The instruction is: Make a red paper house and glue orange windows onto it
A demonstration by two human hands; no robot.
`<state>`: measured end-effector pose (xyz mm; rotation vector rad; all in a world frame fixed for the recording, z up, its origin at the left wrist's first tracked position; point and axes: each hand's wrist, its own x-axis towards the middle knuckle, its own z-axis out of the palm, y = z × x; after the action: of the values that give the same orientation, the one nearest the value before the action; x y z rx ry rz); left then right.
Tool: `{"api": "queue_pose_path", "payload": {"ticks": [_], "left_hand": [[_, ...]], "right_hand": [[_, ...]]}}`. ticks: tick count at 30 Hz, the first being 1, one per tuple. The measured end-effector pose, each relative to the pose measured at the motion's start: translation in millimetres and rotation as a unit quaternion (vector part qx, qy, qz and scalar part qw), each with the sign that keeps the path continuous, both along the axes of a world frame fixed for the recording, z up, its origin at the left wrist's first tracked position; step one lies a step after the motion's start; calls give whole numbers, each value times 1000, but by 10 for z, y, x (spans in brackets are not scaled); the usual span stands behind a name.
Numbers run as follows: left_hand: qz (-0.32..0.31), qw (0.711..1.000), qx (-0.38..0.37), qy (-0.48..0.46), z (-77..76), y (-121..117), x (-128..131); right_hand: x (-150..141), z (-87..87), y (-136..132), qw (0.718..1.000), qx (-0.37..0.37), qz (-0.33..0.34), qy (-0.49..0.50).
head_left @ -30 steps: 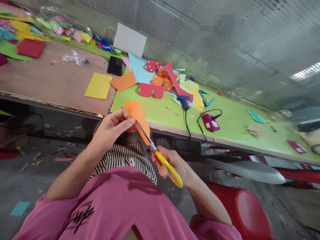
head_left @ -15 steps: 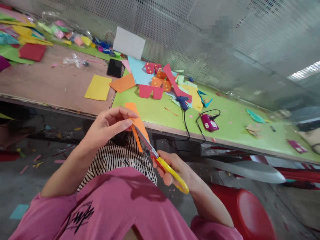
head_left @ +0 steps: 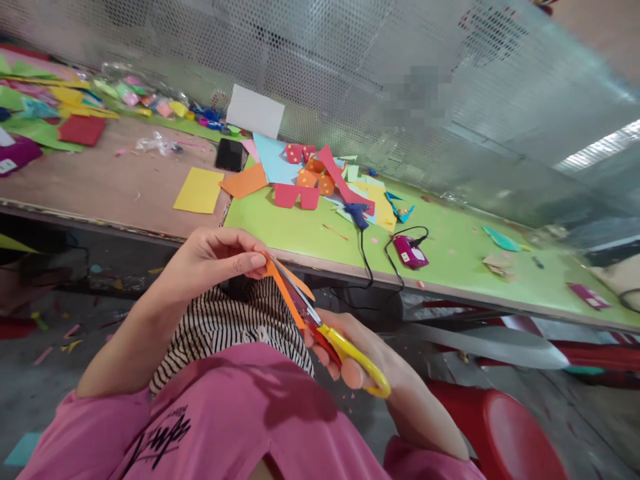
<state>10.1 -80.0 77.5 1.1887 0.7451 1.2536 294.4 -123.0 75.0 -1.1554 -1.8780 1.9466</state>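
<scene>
My left hand [head_left: 225, 263] pinches a piece of orange paper [head_left: 286, 293] between thumb and fingers, in front of the table edge and above my lap. A narrow strip of the paper hangs down on the near side of the blades. My right hand [head_left: 345, 353] grips scissors [head_left: 357, 357] with yellow and red handles. Their blades point up and left into the paper, tips close to my left fingertips. Whether the blades are fully closed is hard to see.
On the green tabletop [head_left: 250, 227] lie red paper glasses [head_left: 296, 196], a blue glue gun [head_left: 358, 215] and a purple box [head_left: 411, 252] with a cord. Yellow paper [head_left: 199, 190] and a phone [head_left: 231, 155] lie further left. A red stool [head_left: 520, 427] stands at lower right.
The orange paper has turned, and its wide part now shows narrower beyond the blades. My right hand and the scissors have shifted slightly right and down. The view has tilted slightly.
</scene>
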Motion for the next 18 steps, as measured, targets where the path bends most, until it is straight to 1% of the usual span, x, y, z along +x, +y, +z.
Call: {"api": "queue_pose_path", "payload": {"ticks": [4,9,12,15,18], "left_hand": [[-24,1000,-3,16,13,-17,-25],[-20,1000,8,2,-21,-30,-37],[-22,1000,12,11,-31,-28,-49],[-25,999,36,24,-25,-19,-78],[-30,996,73,42,-15,-15,-105]], "right_hand": [[-16,15,-5,1000,-8,15,17],[-59,55,-51,999,5,26,41],[-86,108,-96,999,16,12,43],[-108,145,-120,999,8,-14,44],[-125,139,-126,999,-2,-1,42]]}}
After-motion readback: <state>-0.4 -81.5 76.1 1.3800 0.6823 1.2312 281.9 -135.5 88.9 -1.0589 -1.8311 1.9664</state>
